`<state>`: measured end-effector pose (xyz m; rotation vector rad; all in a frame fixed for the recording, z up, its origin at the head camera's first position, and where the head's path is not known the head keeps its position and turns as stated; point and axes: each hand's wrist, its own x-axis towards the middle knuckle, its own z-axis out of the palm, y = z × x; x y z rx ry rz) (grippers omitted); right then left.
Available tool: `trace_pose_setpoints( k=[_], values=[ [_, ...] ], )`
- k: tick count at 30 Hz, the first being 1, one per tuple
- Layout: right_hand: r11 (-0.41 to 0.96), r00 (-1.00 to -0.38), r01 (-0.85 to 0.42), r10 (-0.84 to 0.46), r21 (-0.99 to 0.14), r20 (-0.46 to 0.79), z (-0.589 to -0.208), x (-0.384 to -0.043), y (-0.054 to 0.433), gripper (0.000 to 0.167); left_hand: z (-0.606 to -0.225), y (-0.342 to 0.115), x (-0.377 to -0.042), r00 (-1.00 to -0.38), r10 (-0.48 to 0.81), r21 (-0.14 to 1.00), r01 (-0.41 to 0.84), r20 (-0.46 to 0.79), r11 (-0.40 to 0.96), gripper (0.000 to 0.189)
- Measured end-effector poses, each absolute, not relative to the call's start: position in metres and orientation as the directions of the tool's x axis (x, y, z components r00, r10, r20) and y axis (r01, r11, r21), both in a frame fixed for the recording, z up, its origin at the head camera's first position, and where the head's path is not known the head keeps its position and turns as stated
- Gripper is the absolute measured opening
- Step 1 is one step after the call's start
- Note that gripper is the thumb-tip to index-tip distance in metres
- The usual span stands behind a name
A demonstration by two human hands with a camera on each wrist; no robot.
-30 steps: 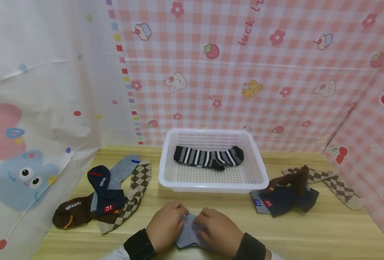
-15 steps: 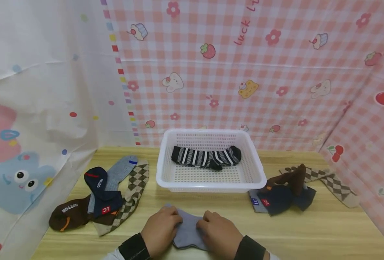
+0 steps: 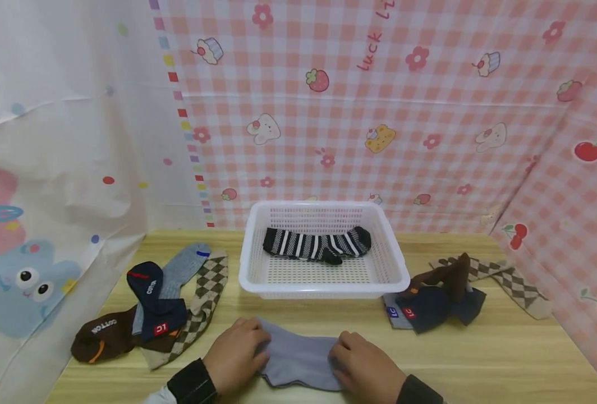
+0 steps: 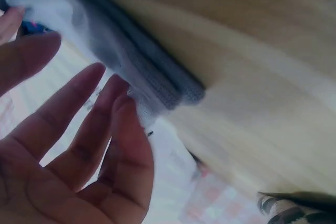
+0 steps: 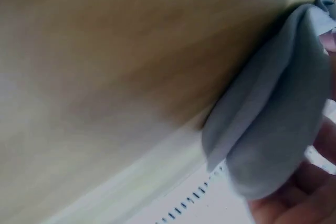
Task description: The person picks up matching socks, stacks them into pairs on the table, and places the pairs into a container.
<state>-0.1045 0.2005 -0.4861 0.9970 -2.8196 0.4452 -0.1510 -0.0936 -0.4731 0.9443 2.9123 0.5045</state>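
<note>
A pair of grey socks (image 3: 301,359), one layer over the other, lies spread at the table's front. My left hand (image 3: 238,353) rests at its left end. In the left wrist view the fingertips (image 4: 123,95) touch the socks' ribbed edge, and the thumb stands apart from the fingers. My right hand (image 3: 369,365) is on the other end, its fingers bent against the fabric. The right wrist view shows the rounded toes (image 5: 278,129) of the socks close up; fingers lie behind them, and the thumb's hold is hidden.
A white plastic basket (image 3: 324,289) with black-and-white striped socks (image 3: 308,247) stands behind the hands. Loose socks lie on both sides: brown (image 3: 104,336), navy (image 3: 164,317) and checked (image 3: 212,280) at left, navy (image 3: 427,308) and checked (image 3: 520,292) at right. Patterned cloth walls enclose the table.
My hands have moved apart, left hand leftward and right hand rightward. Between them the grey socks, bunched and mostly covered before, now lie wider and flatter. The camera view has shifted slightly.
</note>
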Motion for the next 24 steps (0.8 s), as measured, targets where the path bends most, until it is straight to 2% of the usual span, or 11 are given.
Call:
trace_pose_setpoints(
  k=[3, 7, 9, 13, 17, 24],
  values=[
    [0.751, -0.771, -0.629, -0.570, -0.200, 0.283, -0.487, -0.107, 0.204, 0.022, -0.471, -0.088, -0.159, -0.820, 0.555, 0.330, 0.566, 0.137, 0.755, 0.020],
    [0.817, -0.844, -0.529, -0.479, -0.230, 0.240, -0.484, -0.111, 0.214, 0.037, -0.472, -0.084, -0.169, -0.808, 0.553, 0.326, 0.589, 0.204, 0.740, 0.026],
    [0.830, -0.868, -0.496, -0.461, -0.254, 0.188, -0.482, -0.113, 0.219, 0.043, -0.474, -0.083, -0.172, -0.808, 0.564, 0.335, 0.585, 0.170, 0.739, 0.030],
    [0.821, -0.875, -0.471, -0.480, -0.324, 0.054, -0.483, -0.117, 0.227, 0.041, -0.478, -0.086, -0.172, -0.827, 0.560, 0.330, 0.544, 0.052, 0.772, 0.035],
    [0.820, -0.879, -0.408, -0.471, -0.401, -0.069, -0.483, -0.118, 0.231, 0.041, -0.482, -0.089, -0.168, -0.837, 0.546, 0.309, 0.526, 0.024, 0.793, 0.033],
    [0.800, -0.884, -0.353, -0.455, -0.485, -0.108, -0.482, -0.115, 0.237, 0.037, -0.478, -0.092, -0.163, -0.849, 0.528, 0.361, 0.491, -0.005, 0.793, 0.026]
  ],
)
